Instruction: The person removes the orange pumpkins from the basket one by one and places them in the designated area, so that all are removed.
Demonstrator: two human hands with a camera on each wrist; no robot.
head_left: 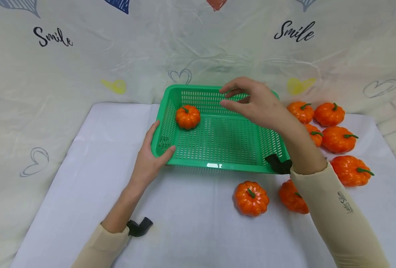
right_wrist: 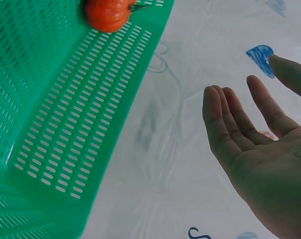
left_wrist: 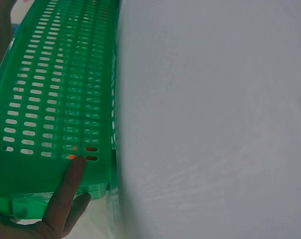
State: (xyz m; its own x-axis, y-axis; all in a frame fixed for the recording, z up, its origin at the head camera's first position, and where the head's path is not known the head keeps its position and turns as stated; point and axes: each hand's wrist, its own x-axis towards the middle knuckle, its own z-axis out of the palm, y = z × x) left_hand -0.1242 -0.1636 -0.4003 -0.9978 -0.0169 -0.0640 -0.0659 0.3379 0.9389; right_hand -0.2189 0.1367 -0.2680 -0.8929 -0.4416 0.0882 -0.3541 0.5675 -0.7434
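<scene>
A green plastic basket (head_left: 198,163) with slotted walls stands on the cloth-covered table. One small orange pumpkin (head_left: 188,118) with a green stem lies inside, near its back left corner. My left hand (head_left: 149,156) holds the basket's left end, thumb at the front rim and fingers along the outside; the left wrist view shows those fingers (left_wrist: 66,196) against the slotted wall. Over the back right part of the basket hovers my right hand (head_left: 254,100), holding nothing. Its fingers (right_wrist: 218,117) are relaxed and parted from the thumb in the right wrist view.
Several more pumpkins (head_left: 340,139) lie right of the basket, some partly behind the right forearm. In front of it are a pumpkin (head_left: 251,198) and another (head_left: 291,197) partly covered by the right sleeve. A printed plastic sheet (head_left: 144,48) hangs behind the table.
</scene>
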